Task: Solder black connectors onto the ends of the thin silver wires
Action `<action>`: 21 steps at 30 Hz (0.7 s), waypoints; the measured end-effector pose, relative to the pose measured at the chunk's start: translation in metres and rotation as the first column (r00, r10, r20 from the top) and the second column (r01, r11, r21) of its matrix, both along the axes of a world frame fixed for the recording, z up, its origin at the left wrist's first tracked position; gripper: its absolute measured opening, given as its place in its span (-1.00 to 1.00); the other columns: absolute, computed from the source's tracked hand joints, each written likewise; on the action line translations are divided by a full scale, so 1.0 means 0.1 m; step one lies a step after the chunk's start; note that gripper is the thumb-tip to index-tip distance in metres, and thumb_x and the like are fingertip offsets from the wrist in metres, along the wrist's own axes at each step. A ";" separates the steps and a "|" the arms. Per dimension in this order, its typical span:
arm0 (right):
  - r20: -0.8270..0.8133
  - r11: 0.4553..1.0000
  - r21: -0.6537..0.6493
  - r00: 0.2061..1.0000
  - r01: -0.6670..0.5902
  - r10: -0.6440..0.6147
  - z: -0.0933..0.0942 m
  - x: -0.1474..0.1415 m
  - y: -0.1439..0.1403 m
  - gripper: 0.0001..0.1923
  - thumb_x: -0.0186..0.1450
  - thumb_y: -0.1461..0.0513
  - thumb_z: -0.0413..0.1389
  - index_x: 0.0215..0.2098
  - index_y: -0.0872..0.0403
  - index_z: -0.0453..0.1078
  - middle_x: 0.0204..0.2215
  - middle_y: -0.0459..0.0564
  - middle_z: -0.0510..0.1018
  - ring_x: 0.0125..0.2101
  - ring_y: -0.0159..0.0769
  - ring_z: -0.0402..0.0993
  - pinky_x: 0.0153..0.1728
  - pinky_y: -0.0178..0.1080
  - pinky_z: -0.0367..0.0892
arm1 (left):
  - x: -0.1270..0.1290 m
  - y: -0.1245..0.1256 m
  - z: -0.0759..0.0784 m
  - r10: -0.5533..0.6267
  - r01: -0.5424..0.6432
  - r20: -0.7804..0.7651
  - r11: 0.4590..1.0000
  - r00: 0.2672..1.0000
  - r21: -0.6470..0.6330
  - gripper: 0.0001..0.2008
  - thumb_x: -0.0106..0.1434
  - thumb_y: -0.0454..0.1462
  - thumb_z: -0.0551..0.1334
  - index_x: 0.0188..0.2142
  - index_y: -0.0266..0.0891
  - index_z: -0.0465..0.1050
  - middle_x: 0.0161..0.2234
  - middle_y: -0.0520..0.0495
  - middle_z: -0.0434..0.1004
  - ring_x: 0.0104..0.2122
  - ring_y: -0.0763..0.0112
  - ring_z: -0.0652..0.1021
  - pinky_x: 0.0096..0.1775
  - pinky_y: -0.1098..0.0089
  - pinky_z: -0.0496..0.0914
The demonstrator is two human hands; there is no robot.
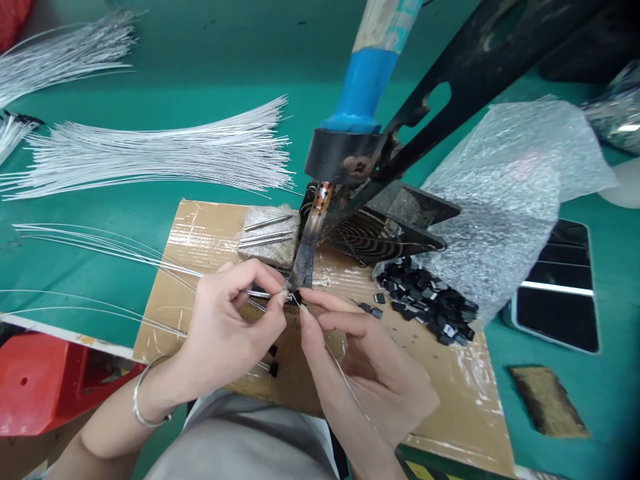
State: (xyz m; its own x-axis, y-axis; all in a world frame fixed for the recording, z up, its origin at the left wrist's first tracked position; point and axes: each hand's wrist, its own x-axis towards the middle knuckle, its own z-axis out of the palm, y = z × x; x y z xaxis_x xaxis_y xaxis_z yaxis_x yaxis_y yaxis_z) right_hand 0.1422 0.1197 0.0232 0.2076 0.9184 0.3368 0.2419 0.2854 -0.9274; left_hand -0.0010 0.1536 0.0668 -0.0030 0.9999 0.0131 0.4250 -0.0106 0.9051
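Note:
A clamped soldering iron (364, 83) with a blue grip points down, its tip right above my fingertips. My left hand (235, 330) is pinched closed by the tip on a thin white wire; its end is partly hidden by the fingers. Between the thumb and fingers of my right hand (367, 373) is a thin silvery solder wire (353, 390), which trails back over the palm to the wrist. The fingertips of both hands nearly meet under the iron. More white wires (165, 261) run out to the left, and a small black connector (273, 369) shows below my left hand.
Cardboard (450, 400) covers the work spot. Around it are a sponge pad (270, 253) with metal rods, a black fan (367, 233), a pile of black connectors (430, 303), a plastic bag (505, 193), a phone (557, 287), a brown pad (549, 401) and a bundle of white wires (165, 157).

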 end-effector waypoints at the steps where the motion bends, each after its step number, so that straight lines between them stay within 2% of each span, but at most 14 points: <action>1: 0.005 1.000 -0.001 1.000 0.001 -0.001 0.00 0.00 0.00 -0.78 0.23 0.44 0.31 -0.27 0.01 0.51 -0.14 -0.07 0.74 -0.21 -0.28 0.73 -0.09 -0.27 0.60 | 0.00 0.00 0.00 -0.002 0.002 0.005 1.000 1.000 0.002 -0.88 0.21 -0.41 0.26 -0.43 -0.20 0.49 -0.37 -0.03 0.64 -0.35 0.34 0.59 -0.35 0.34 0.41; 7: 0.002 1.000 0.019 1.000 -0.004 0.004 0.00 0.00 0.01 -0.76 0.22 0.46 0.32 -0.26 0.02 0.52 -0.13 -0.04 0.74 -0.19 -0.29 0.73 -0.08 -0.31 0.59 | -0.01 0.00 0.00 -0.003 0.003 -0.005 1.000 1.000 0.005 -0.87 0.21 -0.42 0.26 -0.43 -0.19 0.48 -0.38 -0.02 0.63 -0.37 0.35 0.57 -0.38 0.34 0.37; 13: 0.012 1.000 0.030 1.000 0.000 0.000 -0.01 0.01 0.00 -0.77 0.23 0.45 0.31 -0.26 0.02 0.52 -0.15 -0.03 0.74 -0.20 -0.25 0.74 -0.09 -0.26 0.60 | -0.01 -0.01 0.01 -0.005 0.005 -0.018 1.000 1.000 0.004 -0.88 0.21 -0.41 0.26 -0.43 -0.20 0.48 -0.38 -0.03 0.63 -0.38 0.35 0.57 -0.41 0.34 0.34; 21: -0.016 1.000 -0.003 1.000 -0.012 0.012 0.00 0.01 -0.01 -0.78 0.22 0.46 0.31 -0.27 0.05 0.50 -0.14 -0.01 0.74 -0.16 -0.24 0.73 -0.05 -0.28 0.58 | -0.01 0.00 0.01 -0.002 0.002 -0.026 1.000 1.000 -0.010 -0.88 0.21 -0.41 0.26 -0.43 -0.19 0.48 -0.38 -0.02 0.63 -0.38 0.35 0.56 -0.40 0.33 0.34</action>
